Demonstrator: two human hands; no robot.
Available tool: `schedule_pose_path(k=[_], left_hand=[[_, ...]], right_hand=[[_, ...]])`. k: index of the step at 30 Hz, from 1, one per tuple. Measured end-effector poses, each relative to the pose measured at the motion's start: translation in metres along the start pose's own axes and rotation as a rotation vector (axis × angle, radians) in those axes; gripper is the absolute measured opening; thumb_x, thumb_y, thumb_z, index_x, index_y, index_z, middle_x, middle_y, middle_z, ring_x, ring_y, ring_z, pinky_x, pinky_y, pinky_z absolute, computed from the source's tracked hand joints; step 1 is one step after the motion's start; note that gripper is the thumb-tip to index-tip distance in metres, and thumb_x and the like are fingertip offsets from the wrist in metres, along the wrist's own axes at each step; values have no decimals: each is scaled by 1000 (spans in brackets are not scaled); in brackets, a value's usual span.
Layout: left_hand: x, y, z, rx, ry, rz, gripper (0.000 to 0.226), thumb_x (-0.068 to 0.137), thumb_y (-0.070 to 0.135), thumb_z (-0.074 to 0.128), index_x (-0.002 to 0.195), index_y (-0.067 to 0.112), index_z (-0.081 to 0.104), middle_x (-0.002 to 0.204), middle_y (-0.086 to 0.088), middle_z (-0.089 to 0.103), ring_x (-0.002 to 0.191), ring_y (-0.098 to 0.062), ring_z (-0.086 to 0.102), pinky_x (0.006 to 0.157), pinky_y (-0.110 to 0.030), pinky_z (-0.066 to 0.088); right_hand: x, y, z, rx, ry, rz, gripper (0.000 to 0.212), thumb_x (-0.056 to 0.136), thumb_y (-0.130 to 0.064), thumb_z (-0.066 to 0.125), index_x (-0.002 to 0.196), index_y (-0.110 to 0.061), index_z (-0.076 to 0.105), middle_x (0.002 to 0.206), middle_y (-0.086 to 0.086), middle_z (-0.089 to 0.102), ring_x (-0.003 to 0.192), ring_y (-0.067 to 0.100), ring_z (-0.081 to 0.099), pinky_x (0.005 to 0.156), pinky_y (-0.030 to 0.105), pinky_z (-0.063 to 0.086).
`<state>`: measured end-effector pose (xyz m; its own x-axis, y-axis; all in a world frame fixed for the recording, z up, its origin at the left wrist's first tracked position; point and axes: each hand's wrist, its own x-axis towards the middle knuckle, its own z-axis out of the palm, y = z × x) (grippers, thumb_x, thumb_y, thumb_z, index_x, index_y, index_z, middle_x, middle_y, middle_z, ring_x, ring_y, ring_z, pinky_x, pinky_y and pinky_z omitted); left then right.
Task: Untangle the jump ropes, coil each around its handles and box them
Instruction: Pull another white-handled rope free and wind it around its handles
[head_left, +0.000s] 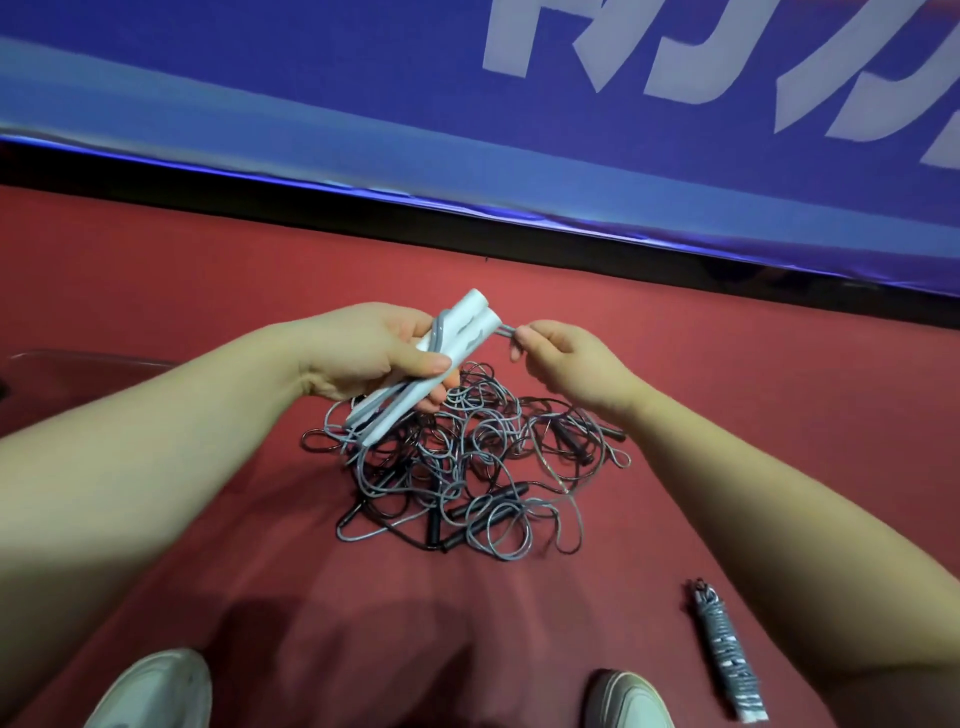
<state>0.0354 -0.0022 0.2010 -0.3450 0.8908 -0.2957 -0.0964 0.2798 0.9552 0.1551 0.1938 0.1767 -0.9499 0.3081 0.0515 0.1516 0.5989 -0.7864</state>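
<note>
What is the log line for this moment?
left hand: holds white handles | right hand: pinches grey rope | tangled pile: on floor | coiled rope: apart

white handles (457, 332), grey rope (483, 457), red floor (753, 415), blue banner (363, 78)

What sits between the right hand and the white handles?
Head view: only a short stretch of grey rope, running from the white handles in the left hand to the right hand, which pinches it.
</note>
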Motion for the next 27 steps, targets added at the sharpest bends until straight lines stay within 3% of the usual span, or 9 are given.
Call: schedule_pose_path(k=[3, 7, 10, 14, 17, 19, 22, 24, 27], left_hand=[[5, 2, 3, -49, 89, 23, 10, 92, -3, 49, 90, 4, 56, 74, -5, 70, 62, -13, 68, 63, -27, 59], [12, 5, -6, -101, 406, 28, 7, 93, -3, 50, 91, 2, 54, 80, -12, 63, 59, -14, 66, 58, -27, 59], [13, -1, -16, 180, 509, 16, 6, 93, -1, 52, 91, 5, 52, 79, -10, 62, 63, -17, 60, 65, -31, 56], [17, -5, -14, 827, 542, -16, 8, 90, 13, 60, 88, 12, 53, 78, -5, 65, 61, -14, 62, 56, -20, 44], [20, -4, -4, 1142, 489, -48, 18, 90, 21, 60, 100, 8, 54, 92, -9, 61, 80, -26, 54, 66, -30, 37], [20, -6, 5, 1234, 358, -35, 16, 90, 24, 60, 99, 13, 53, 85, -1, 53, 76, -21, 48, 61, -30, 32], [20, -8, 15, 1326, 108, 4, 21, 90, 27, 60, 81, 23, 42, 75, 5, 47, 66, -12, 43, 54, -29, 28], [18, -5, 20, 1380, -40, 58, 25, 90, 29, 61, 78, 25, 39, 74, 7, 46, 64, -9, 42, 56, -28, 28], [10, 0, 27, 1286, -169, 158, 16, 89, 27, 63, 88, 22, 47, 69, 11, 44, 60, -2, 39, 53, -15, 29]], right_hand=[[-7, -1, -1, -76, 31, -3, 31, 100, -29, 39, 77, -23, 58, 47, -12, 45, 41, 1, 37, 45, 14, 30], [-14, -11, -1, -194, 15, 24, 29, 100, -29, 40, 83, -17, 61, 57, -8, 46, 44, 1, 40, 51, 21, 32], [-17, -27, -6, -365, -41, 14, 28, 96, -38, 47, 86, -14, 59, 65, -6, 49, 57, 6, 45, 59, 29, 35], [-20, -53, -7, -626, -30, -45, 12, 90, -33, 57, 93, -22, 58, 71, -9, 52, 69, 15, 52, 57, 27, 33], [-19, -68, -7, -852, 62, -165, 21, 92, -29, 51, 111, -25, 58, 92, 0, 64, 87, 25, 58, 62, 28, 35], [-18, -75, -10, -936, 95, -264, 21, 94, -34, 49, 111, -27, 60, 95, 1, 65, 89, 26, 58, 61, 28, 35], [-13, -77, -19, -1034, 40, -369, 23, 94, -38, 49, 107, -29, 66, 104, -3, 61, 97, 21, 58, 65, 28, 41], [-12, -74, -26, -982, -33, -384, 23, 91, -40, 55, 105, -29, 69, 104, -7, 57, 99, 16, 56, 67, 28, 41], [-7, -62, -38, -760, -176, -361, 24, 85, -38, 63, 100, -22, 73, 92, -11, 54, 93, 13, 57, 75, 32, 45]])
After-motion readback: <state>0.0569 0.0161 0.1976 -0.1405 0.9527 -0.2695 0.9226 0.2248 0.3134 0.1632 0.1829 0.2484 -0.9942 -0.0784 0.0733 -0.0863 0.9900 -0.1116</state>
